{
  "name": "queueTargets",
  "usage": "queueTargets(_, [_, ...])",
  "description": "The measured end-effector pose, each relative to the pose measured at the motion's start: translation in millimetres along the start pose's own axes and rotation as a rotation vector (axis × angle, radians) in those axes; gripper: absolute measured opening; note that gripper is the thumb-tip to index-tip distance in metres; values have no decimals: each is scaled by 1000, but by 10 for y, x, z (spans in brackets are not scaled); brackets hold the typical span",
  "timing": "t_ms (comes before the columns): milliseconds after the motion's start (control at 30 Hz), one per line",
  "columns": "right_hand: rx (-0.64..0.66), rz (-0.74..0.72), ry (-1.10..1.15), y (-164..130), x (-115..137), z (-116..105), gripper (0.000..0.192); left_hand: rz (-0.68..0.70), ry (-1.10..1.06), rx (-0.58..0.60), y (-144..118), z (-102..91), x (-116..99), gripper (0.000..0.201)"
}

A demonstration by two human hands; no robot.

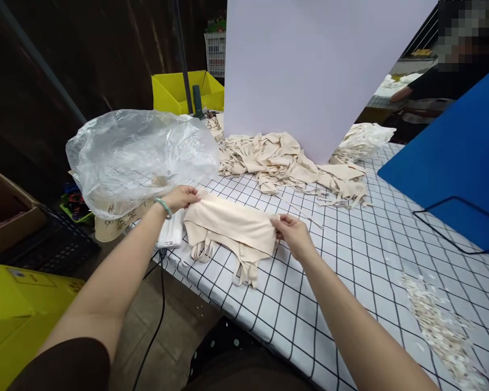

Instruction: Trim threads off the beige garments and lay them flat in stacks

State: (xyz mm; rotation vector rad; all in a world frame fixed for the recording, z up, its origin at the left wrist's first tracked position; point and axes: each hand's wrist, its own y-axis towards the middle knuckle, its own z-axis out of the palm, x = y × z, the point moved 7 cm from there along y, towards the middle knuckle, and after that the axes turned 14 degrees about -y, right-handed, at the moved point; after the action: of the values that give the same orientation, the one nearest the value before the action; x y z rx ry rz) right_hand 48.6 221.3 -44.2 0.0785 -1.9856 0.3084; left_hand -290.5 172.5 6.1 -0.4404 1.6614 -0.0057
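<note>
A beige strappy top (236, 220) lies spread near the table's front edge, its thin straps hanging toward me. My left hand (181, 198) pinches its upper left corner between thumb and fingers. At the opposite side, my right hand (291, 231) grips the right edge the same way, so the cloth stretches between both hands. Beside my left wrist, a white device (170, 234) with a black cable sits partly under the garment's left side. Behind the top is a loose heap of similar beige garments (269, 157).
A clear plastic bag (142, 152) bulges at the left of the checked table (301, 309). Pale panel (301, 70) and blue panel (464, 163) stand at the back and right. Small white scraps (436, 320) lie at right. A person (444, 92) is beyond. Yellow bins (20, 315) flank the left.
</note>
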Motion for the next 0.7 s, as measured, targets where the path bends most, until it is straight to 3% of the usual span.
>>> queueTargets(100, [-78, 7, -161, 187, -157, 92, 30, -28, 89, -24, 347, 113, 264, 24])
queueTargets(200, [-142, -41, -296, 231, -148, 71, 21, -7, 182, -42, 512, 150, 374, 22])
queueTargets(500, [-245, -162, -561, 285, -93, 63, 30, 181, 498, -84, 617, 191, 324, 12])
queueTargets(633, [-314, -409, -831, 193, 147, 210, 45, 342, 695, -27, 511, 453, 226, 29])
queueTargets(700, [-263, -543, -973, 159, 231, 380, 49, 381, 772, 60, 447, 643, 266, 40])
